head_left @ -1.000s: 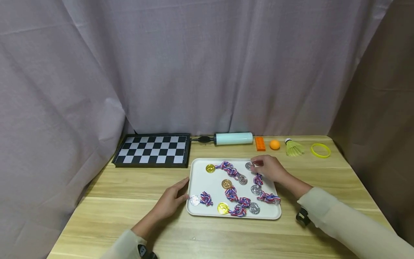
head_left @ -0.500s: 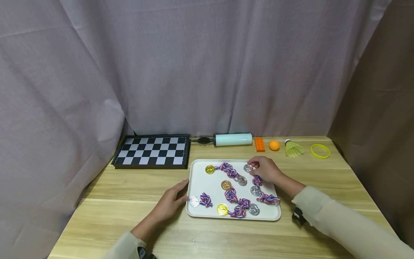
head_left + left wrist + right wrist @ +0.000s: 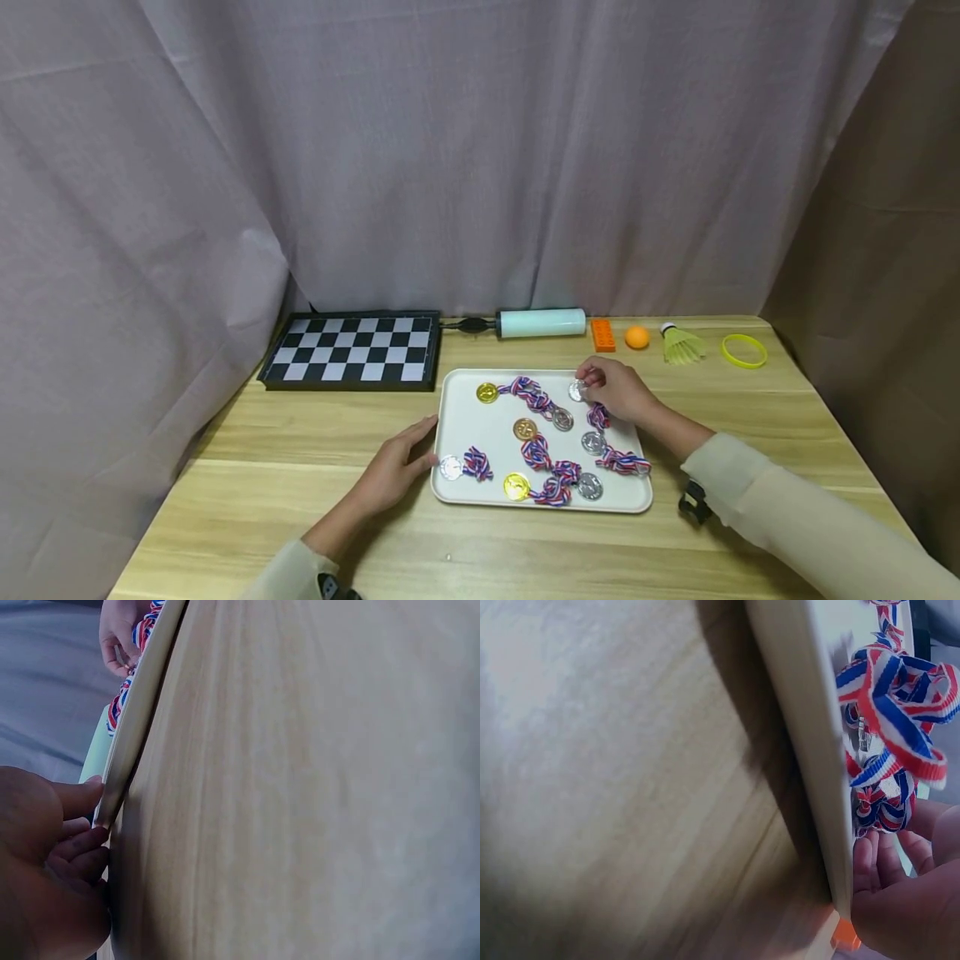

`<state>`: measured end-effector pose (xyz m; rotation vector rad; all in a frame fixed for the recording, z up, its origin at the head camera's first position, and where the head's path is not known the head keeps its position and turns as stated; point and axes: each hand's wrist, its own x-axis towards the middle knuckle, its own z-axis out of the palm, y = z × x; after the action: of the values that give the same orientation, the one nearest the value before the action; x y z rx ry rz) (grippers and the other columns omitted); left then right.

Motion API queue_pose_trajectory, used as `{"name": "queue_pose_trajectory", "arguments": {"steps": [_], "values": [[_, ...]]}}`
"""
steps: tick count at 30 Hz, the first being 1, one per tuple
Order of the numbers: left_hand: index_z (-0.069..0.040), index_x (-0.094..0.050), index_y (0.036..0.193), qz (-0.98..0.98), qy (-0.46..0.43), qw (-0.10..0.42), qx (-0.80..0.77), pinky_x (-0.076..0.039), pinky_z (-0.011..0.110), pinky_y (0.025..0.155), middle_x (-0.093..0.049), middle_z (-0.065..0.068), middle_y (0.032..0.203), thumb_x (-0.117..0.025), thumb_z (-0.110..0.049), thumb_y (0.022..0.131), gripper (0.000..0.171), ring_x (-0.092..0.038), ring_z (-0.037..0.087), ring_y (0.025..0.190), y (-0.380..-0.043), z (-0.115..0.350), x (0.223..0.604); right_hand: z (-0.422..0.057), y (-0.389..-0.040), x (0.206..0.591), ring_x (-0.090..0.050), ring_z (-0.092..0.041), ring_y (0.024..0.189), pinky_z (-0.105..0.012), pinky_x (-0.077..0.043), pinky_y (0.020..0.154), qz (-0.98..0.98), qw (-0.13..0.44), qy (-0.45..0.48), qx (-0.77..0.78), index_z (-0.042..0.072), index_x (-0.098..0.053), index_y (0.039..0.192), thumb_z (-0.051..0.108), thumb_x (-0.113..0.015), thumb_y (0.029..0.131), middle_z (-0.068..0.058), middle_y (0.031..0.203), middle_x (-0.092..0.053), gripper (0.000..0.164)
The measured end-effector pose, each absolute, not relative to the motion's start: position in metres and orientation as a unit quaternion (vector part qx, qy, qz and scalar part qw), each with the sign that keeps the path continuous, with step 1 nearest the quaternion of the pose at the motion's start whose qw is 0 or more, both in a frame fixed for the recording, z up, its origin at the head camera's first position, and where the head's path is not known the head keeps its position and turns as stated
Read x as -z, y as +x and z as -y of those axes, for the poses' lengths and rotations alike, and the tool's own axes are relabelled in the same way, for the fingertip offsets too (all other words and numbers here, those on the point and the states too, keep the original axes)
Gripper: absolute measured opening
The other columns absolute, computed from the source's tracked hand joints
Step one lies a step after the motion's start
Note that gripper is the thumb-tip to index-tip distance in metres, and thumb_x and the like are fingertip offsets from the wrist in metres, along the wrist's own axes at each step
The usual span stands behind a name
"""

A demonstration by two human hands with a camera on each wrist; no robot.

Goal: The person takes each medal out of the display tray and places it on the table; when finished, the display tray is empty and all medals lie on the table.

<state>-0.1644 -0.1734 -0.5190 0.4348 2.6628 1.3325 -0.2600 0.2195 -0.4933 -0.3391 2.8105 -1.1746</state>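
Note:
A white tray (image 3: 495, 442) holds several gold, bronze and silver medals with knotted red, white and blue ribbons. At its left edge, my left hand (image 3: 395, 463) grips the rim; the left wrist view shows thumb and curled fingers (image 3: 86, 844) at the tray's edge. My right hand (image 3: 618, 390) reaches over the back right corner and pinches a silver medal (image 3: 576, 391) lying there, its disc partly covered by the fingers. Its ribbon (image 3: 597, 417) trails below that hand. In the right wrist view, ribbon loops (image 3: 900, 712) rise above the tray wall beside the fingers.
A black-and-white checkerboard (image 3: 352, 350) lies behind the tray to the left. Along the back of the wooden table stand a pale blue hand pump (image 3: 540, 323), an orange brick (image 3: 602, 335), an orange ball (image 3: 637, 337), a yellow shuttlecock (image 3: 681, 343) and a yellow ring (image 3: 744, 337).
My right hand has shifted slightly left at the back right silver medal, and its fingertips have closed on the disc's edge. My left hand stays at the tray's left edge.

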Motion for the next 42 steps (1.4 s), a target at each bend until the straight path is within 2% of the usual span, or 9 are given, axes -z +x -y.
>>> {"name": "queue_pose_trajectory", "arguments": {"steps": [7, 11, 15, 19, 23, 27, 31, 36, 42], "values": [[-0.004, -0.042, 0.156, -0.883, 0.144, 0.066, -0.442, -0.028, 0.051, 0.125, -0.043, 0.017, 0.16, -0.068, -0.011, 0.099, 0.063, -0.037, 0.035, 0.15, -0.163, 0.174, 0.519, -0.225, -0.262, 0.49, -0.06, -0.021, 0.087, -0.028, -0.053, 0.076, -0.903, 0.039, -0.098, 0.417, 0.002, -0.071, 0.108, 0.003, -0.069, 0.097, -0.011, 0.096, -0.069, 0.011], [-0.003, -0.043, 0.156, -0.883, 0.145, 0.066, -0.442, -0.029, 0.05, 0.125, -0.043, 0.017, 0.16, -0.068, -0.011, 0.099, 0.063, -0.037, 0.035, 0.15, -0.164, 0.174, 0.519, -0.229, -0.262, 0.483, -0.058, -0.022, 0.088, -0.025, -0.052, 0.074, -0.882, 0.054, -0.077, 0.462, -0.001, -0.069, 0.114, 0.006, -0.067, 0.098, -0.013, 0.1, -0.068, 0.017], [-0.004, -0.043, 0.156, -0.883, 0.145, 0.066, -0.441, -0.029, 0.05, 0.125, -0.043, 0.016, 0.16, -0.068, -0.011, 0.099, 0.063, -0.037, 0.034, 0.15, -0.164, 0.174, 0.519, -0.24, -0.261, 0.476, -0.059, -0.023, 0.089, -0.025, -0.056, 0.071, -0.862, 0.06, -0.049, 0.501, -0.003, -0.067, 0.12, 0.009, -0.066, 0.1, -0.018, 0.108, -0.066, 0.024], [-0.004, -0.043, 0.156, -0.886, 0.145, 0.064, -0.436, -0.029, 0.05, 0.125, -0.043, 0.016, 0.16, -0.068, -0.011, 0.099, 0.063, -0.038, 0.034, 0.15, -0.164, 0.174, 0.518, -0.257, -0.261, 0.47, -0.061, -0.017, 0.087, -0.027, -0.058, 0.069, -0.846, 0.06, -0.036, 0.529, -0.004, -0.064, 0.123, 0.014, -0.065, 0.102, -0.018, 0.115, -0.064, 0.028], [-0.003, -0.043, 0.156, -0.888, 0.144, 0.064, -0.432, -0.029, 0.05, 0.125, -0.043, 0.016, 0.16, -0.068, -0.011, 0.099, 0.063, -0.038, 0.034, 0.15, -0.164, 0.173, 0.518, -0.277, -0.257, 0.461, -0.062, -0.012, 0.081, -0.026, -0.058, 0.066, -0.828, 0.064, -0.024, 0.556, -0.008, -0.059, 0.129, 0.016, -0.063, 0.104, -0.01, 0.109, -0.064, 0.035], [-0.004, -0.043, 0.156, -0.889, 0.143, 0.064, -0.43, -0.029, 0.05, 0.124, -0.043, 0.016, 0.16, -0.068, -0.011, 0.099, 0.063, -0.038, 0.034, 0.15, -0.164, 0.173, 0.518, -0.297, -0.253, 0.456, -0.066, -0.013, 0.079, -0.025, -0.06, 0.067, -0.827, 0.064, -0.021, 0.558, -0.011, -0.056, 0.134, 0.016, -0.06, 0.105, -0.007, 0.101, -0.065, 0.04], [-0.003, -0.043, 0.156, -0.89, 0.144, 0.062, -0.428, -0.029, 0.05, 0.124, -0.044, 0.017, 0.16, -0.068, -0.01, 0.099, 0.062, -0.038, 0.034, 0.15, -0.164, 0.173, 0.518, -0.314, -0.253, 0.462, -0.064, -0.013, 0.076, -0.026, -0.059, 0.065, -0.838, 0.069, -0.016, 0.542, -0.012, -0.056, 0.133, 0.012, -0.062, 0.103, -0.005, 0.098, -0.067, 0.039], [-0.004, -0.044, 0.156, -0.89, 0.143, 0.062, -0.428, -0.03, 0.05, 0.124, -0.044, 0.016, 0.16, -0.068, -0.01, 0.099, 0.062, -0.038, 0.034, 0.15, -0.164, 0.173, 0.518, -0.326, -0.253, 0.478, -0.063, -0.013, 0.072, -0.027, -0.058, 0.062, -0.855, 0.086, -0.026, 0.51, -0.016, -0.058, 0.125, 0.006, -0.067, 0.098, -0.007, 0.093, -0.071, 0.036], [-0.004, -0.043, 0.156, -0.887, 0.142, 0.064, -0.434, -0.029, 0.051, 0.124, -0.043, 0.016, 0.16, -0.068, -0.01, 0.099, 0.062, -0.037, 0.035, 0.15, -0.164, 0.173, 0.518, -0.328, -0.252, 0.492, -0.061, -0.014, 0.074, -0.024, -0.052, 0.057, -0.904, 0.071, -0.049, 0.419, -0.009, -0.068, 0.116, 0.007, -0.07, 0.097, -0.015, 0.098, -0.075, 0.025]]}}
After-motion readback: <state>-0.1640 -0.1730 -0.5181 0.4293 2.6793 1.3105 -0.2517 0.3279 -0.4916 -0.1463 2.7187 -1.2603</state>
